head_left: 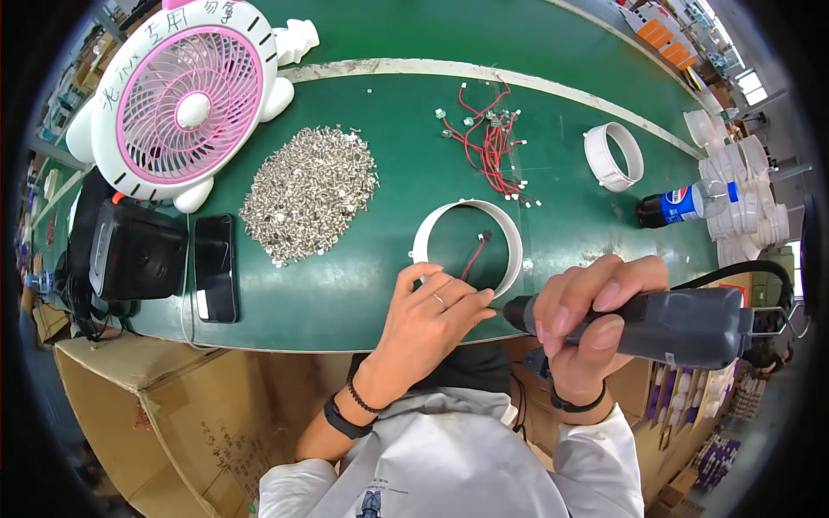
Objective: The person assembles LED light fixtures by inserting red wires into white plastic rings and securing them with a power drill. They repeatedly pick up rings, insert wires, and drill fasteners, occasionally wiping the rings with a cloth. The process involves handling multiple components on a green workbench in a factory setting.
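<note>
1. The driver point(682, 330) is gripped in the right hand point(591, 319), its fingers curled round the grey body and its nose pointed left.
2. The left hand point(436, 315) is half closed, its fingers bent over the near wall of the white ring point(515, 246), which is touched; whether the wall is pinched cannot be told.
3. The ring is set at the near edge of the green bench point(553, 224), between the screws point(311, 194) and the bottle point(682, 205).
4. Part of the ring's near wall is hidden by the left hand; anything held between its fingertips cannot be made out. The fan point(194, 108) is cut off at the top.
5. One driver, one bottle, one fan, one phone point(216, 268) and one spare ring point(596, 157) are counted; the heaped screws and tangled wires point(492, 151) cannot be counted.
</note>
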Tool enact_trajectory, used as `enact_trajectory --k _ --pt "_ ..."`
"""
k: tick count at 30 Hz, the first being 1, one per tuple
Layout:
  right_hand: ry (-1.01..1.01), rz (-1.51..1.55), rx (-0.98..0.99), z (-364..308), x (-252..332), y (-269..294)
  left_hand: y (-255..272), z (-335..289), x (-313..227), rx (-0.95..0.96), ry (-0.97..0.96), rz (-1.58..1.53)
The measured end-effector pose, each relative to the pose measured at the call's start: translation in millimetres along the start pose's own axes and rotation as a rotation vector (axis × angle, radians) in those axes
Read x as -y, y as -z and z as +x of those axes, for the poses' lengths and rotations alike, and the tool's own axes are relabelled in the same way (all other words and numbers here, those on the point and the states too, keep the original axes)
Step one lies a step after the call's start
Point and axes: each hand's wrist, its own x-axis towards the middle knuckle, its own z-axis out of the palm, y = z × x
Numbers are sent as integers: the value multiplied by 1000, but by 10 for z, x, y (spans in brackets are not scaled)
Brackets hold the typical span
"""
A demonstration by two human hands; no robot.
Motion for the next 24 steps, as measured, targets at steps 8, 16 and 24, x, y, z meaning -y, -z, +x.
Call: enact_trajectory --k 8,16,24 --pt "37 -125 -8 -23 -31 -34 6 10 2 0 -3 -7" --pt "78 -121 59 -72 -87 -24 -23 -8 18 11 -7 -31" --pt "86 -142 51 -60 -21 -70 29 -7 10 21 23 -154"
